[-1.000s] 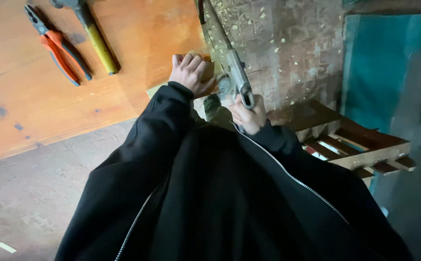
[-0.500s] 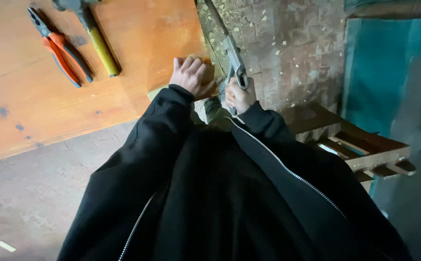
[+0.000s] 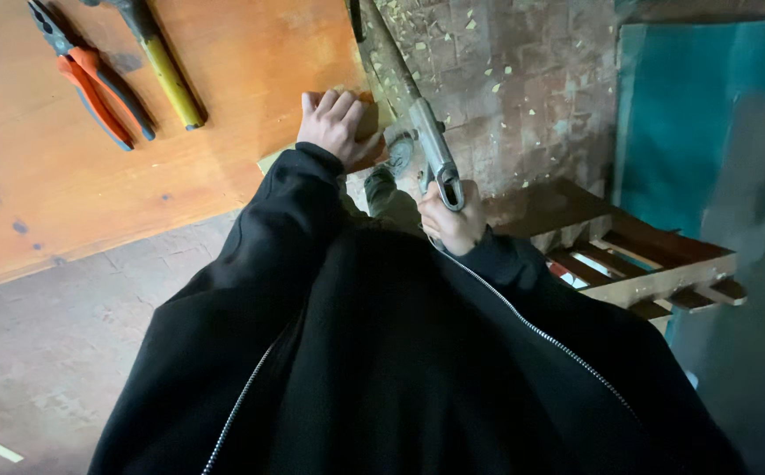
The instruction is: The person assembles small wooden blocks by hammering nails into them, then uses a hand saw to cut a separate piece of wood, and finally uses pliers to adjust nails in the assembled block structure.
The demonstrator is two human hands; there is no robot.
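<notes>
Left hand (image 3: 337, 126): fingers flat, pressing wood block (image 3: 367, 123) at bench (image 3: 92, 202) edge. Right hand (image 3: 453, 220): clamped on saw (image 3: 431, 149) handle. Strokes best kept straight, block pinned firmly.

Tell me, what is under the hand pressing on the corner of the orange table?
Under the left hand lies a small wooden piece at the table corner. The hand covers most of it, so its shape stays hidden.

Single head-worn view, looking steeply down over the wearer's black jacket (image 3: 400, 369) at close range onto the wooden tabletop (image 3: 92, 185) and floor.
</notes>
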